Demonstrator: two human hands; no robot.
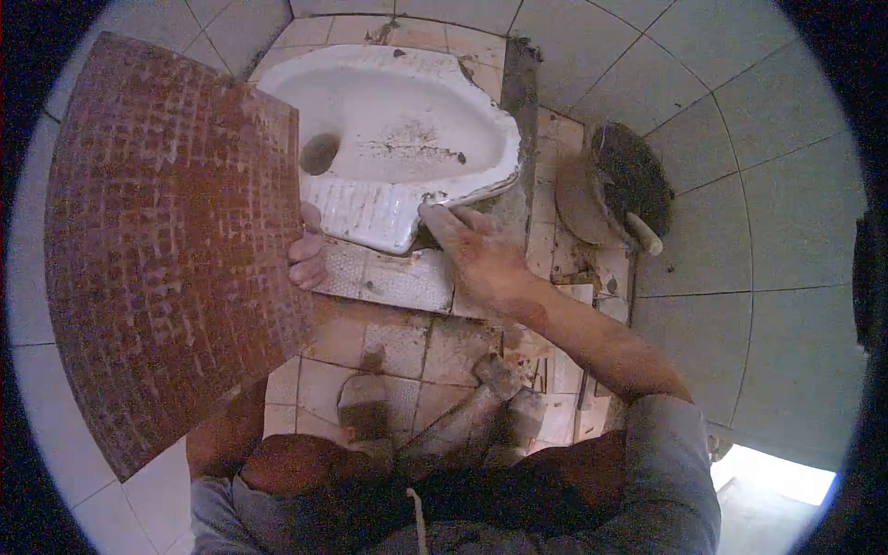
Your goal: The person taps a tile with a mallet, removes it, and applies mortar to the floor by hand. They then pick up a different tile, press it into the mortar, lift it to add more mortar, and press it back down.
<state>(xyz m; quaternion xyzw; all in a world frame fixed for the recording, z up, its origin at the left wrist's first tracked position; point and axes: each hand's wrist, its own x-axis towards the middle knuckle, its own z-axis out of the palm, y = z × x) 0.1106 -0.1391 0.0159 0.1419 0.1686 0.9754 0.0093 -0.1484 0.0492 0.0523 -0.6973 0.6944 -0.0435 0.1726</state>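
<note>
My left hand grips the right edge of a large tile, its fingers curled over that edge. The tile's reddish-brown back, with a grid pattern and pale smears, faces me, and it hides most of the hand. A white squat toilet pan, dirty inside and chipped along its border, is set in the raised tiled floor ahead. My right hand reaches to the pan's near right edge. An extended finger touches the rim there, and I see nothing held in this hand.
A dark bucket stands at the right wall, with a pale-handled tool at its rim. What looks like a hammer lies between my feet. Tile pieces lie to the right. Tiled walls enclose the space.
</note>
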